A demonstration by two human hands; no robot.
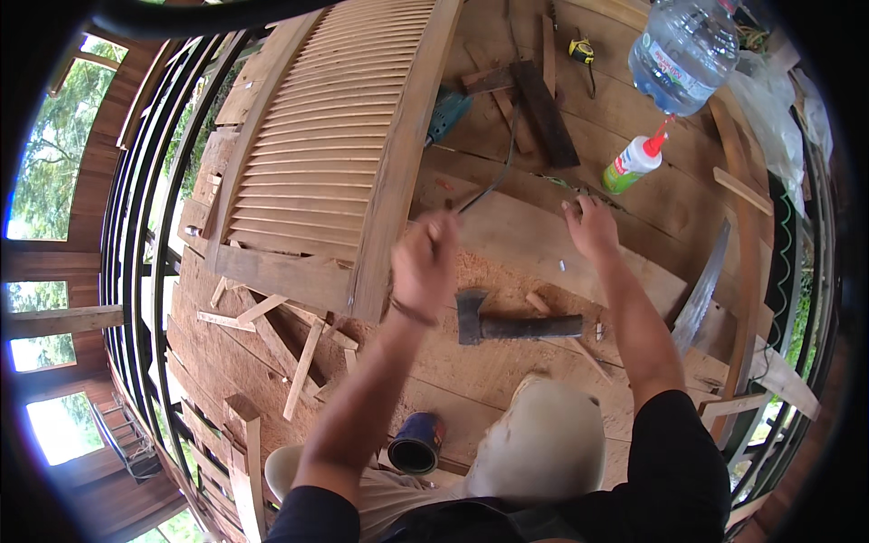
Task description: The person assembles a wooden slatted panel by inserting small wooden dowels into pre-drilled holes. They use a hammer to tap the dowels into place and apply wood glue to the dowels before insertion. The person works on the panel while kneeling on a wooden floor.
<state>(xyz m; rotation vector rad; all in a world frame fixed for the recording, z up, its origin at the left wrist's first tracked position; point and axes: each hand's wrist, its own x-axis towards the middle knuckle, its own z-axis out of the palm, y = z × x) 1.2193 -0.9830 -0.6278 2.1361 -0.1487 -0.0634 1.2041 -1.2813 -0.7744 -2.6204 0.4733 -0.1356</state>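
Observation:
My left hand (424,267), slightly blurred, is closed in front of the louvered wooden panel's lower right corner. A thin black cable (503,167) runs down to its fingers and appears to be held there. The louvered panel (362,244) lies at the left with its slats across. To the right, my right hand (595,228) hovers over or touches the far edge of a wide plank (525,240), fingers bent and apart, with no held thing visible. Below both hands, a hatchet (520,326) lies on sawdust. A glue bottle (634,163) with a red tip stands beyond the right hand.
A large water bottle (685,54), a yellow tape measure (582,51), a teal power tool (448,116) and dark wood offcuts (545,113) lie farther back. A handsaw (704,285) rests at right. Near my knees are a dark can (417,443) and wood strips (303,369).

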